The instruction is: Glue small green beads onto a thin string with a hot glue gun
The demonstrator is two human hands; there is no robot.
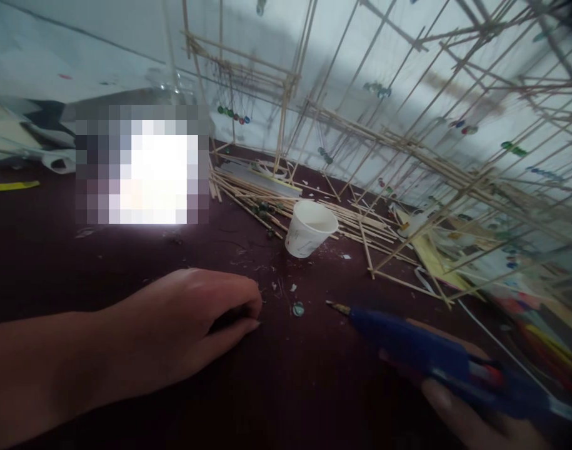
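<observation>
My left hand (205, 312) rests on the dark table with its fingers curled and the thumb and index tips close together; whatever is between them, if anything, is too small to make out. In my right hand (459, 406) is a blue glue gun (417, 350), its nozzle pointing left. Between the nozzle and my left hand a small greenish glass bead (298, 308) lies on the table. Beyond it stands a white paper cup (311, 230), upright.
Thin wooden sticks (262, 200) lie behind the cup. A stick frame (370, 275) with hanging marbles (234, 114) fills the back and right. A bright pixelated patch covers the left back. Yellow strip (14, 185) at far left.
</observation>
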